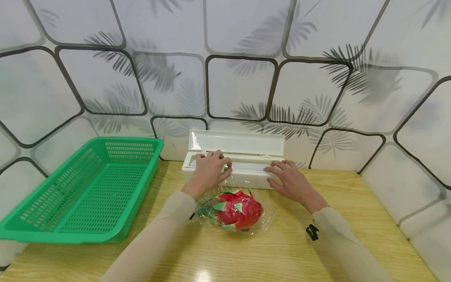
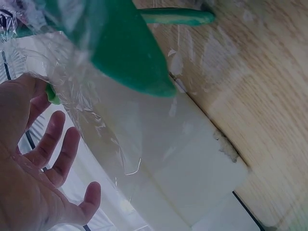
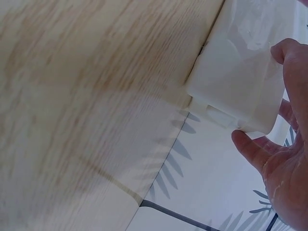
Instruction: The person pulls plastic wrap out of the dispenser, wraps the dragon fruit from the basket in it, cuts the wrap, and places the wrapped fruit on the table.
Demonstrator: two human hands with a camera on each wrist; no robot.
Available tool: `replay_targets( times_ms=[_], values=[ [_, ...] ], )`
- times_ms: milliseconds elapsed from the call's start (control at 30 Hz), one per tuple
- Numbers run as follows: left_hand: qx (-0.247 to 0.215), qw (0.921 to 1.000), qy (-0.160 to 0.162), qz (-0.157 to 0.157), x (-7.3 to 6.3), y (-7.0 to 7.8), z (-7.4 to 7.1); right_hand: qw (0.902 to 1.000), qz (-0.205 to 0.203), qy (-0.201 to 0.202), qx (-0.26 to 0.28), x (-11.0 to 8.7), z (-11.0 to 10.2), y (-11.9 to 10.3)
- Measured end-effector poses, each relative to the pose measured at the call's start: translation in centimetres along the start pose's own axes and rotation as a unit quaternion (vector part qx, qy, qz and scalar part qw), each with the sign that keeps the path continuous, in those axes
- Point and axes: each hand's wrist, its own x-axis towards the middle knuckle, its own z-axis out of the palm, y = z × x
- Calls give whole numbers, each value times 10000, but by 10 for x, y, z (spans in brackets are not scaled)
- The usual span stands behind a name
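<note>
A white cling film box point(image 1: 243, 179) with its lid point(image 1: 236, 141) raised stands against the wall. My left hand point(image 1: 208, 170) is over the box's left half, thumb and forefinger pinching a small green piece point(image 2: 52, 95) at its front edge. The other fingers are spread in the left wrist view. My right hand point(image 1: 290, 181) grips the right end of the box, thumb on the front and fingertips at the top edge and end. In front of the box lies a red dragon fruit point(image 1: 239, 211) with green tips, under clear cling film point(image 2: 91, 108) that reaches up to the box.
A large green plastic basket point(image 1: 121, 231) stands on the left of the wooden table point(image 1: 282, 254). The patterned wall point(image 1: 243, 90) rises right behind the box and meets the table at the right.
</note>
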Motion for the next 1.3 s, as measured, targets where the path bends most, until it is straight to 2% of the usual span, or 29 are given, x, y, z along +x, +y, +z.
replay_targets(
  times_ms=[233,433,700,1033,1300],
  values=[
    [-157,9997,-115,-164,-2,0,-3,9998,-112,173,-50,0,2,1],
    [-252,9991,-211,-282,-4,0,-4,9999,-93,97,-77,0,2,1],
    [-309,9984,-328,-346,-5,-2,-7,10000,-2,-46,-38,0,0,0],
    [-271,9981,-374,-402,-6,-5,-6,9998,-113,148,-70,-1,2,1],
    [-319,9980,-345,-418,-6,-5,-6,9999,-49,96,-53,-1,2,0]
  ],
)
